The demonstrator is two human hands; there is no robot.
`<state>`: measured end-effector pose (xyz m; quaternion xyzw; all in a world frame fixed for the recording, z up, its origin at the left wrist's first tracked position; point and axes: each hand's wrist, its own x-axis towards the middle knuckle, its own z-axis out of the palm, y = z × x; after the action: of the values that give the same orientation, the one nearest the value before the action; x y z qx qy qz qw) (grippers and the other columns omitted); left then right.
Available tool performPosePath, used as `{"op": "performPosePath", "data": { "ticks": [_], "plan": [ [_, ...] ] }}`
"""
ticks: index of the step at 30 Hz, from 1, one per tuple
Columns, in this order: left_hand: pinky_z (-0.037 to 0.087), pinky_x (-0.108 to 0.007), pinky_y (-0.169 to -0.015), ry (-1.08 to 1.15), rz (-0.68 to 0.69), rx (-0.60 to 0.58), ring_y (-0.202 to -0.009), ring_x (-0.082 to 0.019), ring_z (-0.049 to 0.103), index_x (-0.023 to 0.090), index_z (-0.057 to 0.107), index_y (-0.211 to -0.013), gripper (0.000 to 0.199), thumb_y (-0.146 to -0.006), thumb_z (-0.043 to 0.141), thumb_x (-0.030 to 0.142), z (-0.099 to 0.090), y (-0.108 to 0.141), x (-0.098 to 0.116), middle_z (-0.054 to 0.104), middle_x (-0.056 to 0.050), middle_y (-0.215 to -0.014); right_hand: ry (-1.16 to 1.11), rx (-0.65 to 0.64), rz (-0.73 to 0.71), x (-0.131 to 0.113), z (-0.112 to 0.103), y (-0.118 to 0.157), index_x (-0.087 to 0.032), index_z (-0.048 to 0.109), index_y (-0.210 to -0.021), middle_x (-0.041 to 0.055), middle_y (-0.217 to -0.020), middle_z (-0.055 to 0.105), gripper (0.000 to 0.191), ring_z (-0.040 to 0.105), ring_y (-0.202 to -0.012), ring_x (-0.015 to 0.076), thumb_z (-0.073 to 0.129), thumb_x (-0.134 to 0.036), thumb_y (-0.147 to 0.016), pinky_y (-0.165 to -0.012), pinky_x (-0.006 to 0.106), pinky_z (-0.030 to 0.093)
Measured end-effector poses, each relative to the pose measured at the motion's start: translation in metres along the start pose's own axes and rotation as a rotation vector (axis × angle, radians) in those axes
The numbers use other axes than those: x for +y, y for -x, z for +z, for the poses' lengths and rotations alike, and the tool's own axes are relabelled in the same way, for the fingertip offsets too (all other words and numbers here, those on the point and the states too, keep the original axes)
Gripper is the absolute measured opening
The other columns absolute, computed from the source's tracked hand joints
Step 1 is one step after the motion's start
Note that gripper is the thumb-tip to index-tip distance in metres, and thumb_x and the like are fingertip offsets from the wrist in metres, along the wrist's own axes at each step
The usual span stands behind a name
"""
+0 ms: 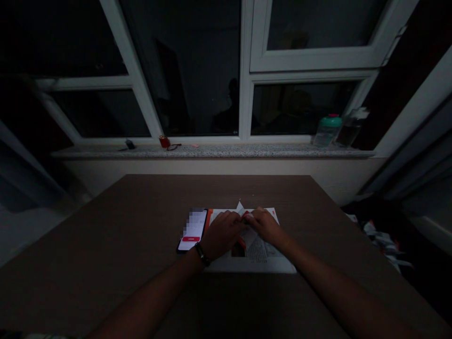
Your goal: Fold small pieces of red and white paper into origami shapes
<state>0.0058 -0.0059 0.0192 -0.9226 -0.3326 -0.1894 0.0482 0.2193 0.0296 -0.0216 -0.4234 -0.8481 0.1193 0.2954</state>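
My left hand [223, 230] and my right hand [265, 226] meet over a printed sheet [273, 266]. Between their fingertips is a small folded paper [240, 206], with a white pointed end sticking up and a red part near the right thumb. Both hands are closed on it, though the fingers hide most of its shape. The sheet beneath carries text, a dark picture and an orange strip along its left side. A phone [198, 225] with a lit screen lies just left of the sheet. On my left wrist is a dark band [202, 254].
The brown table [148, 212] reaches toward a wall under a window. On the stone sill [219, 150] stand a small red jar [164, 141], a green-lidded bottle [329, 131] and a clear bottle [350, 127]. Paper scraps [383, 238] lie beyond the table's right edge. The room is dim.
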Motion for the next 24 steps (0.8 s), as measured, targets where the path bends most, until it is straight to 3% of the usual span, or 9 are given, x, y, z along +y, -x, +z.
{"op": "performPosePath", "data": {
  "ticks": [5,11,18,24],
  "plan": [
    [0.04,-0.037,-0.084,-0.082,0.06,-0.096,-0.098,-0.023,0.05,0.022,0.062,-0.108,0.016,-0.097,0.051,0.019,0.0047,-0.0001,-0.0001,0.059,-0.007,-0.109,-0.011,0.01,0.013,0.0019,0.002,-0.0013,-0.021,0.068,-0.078,0.001,-0.073,0.067,0.049,0.056,-0.077,0.0181,0.033,-0.042,-0.104,-0.074,0.029,0.038],
    [0.039,-0.041,-0.091,-0.077,-0.001,-0.087,-0.104,-0.025,0.048,0.026,0.061,-0.114,0.02,-0.096,0.054,0.02,0.0047,-0.0019,-0.0001,0.058,-0.005,-0.118,-0.038,0.011,0.015,0.0002,0.0025,-0.0002,-0.02,0.067,-0.08,0.002,-0.078,0.068,0.042,0.056,-0.079,0.0185,0.037,-0.038,-0.104,-0.076,0.03,0.039],
    [0.036,-0.046,-0.099,-0.062,-0.062,-0.11,-0.113,-0.028,0.045,0.023,0.062,-0.112,0.024,-0.089,0.062,0.018,-0.0014,-0.0033,0.0017,0.057,-0.006,-0.125,-0.025,0.029,0.021,0.0061,0.0073,0.0074,-0.02,0.067,-0.092,0.0037,-0.088,0.065,0.008,0.056,-0.09,0.0219,0.062,-0.023,-0.087,-0.081,0.032,0.041],
    [0.035,-0.045,-0.1,-0.137,-0.009,-0.104,-0.113,-0.026,0.047,0.023,0.062,-0.11,0.018,-0.095,0.055,0.018,0.0029,-0.003,0.0046,0.057,-0.006,-0.126,0.041,0.034,0.131,0.0062,0.0092,0.0072,-0.018,0.065,-0.096,0.0068,-0.093,0.061,0.015,0.057,-0.089,0.0215,0.053,-0.015,-0.089,-0.082,0.032,0.044]
  ]
}}
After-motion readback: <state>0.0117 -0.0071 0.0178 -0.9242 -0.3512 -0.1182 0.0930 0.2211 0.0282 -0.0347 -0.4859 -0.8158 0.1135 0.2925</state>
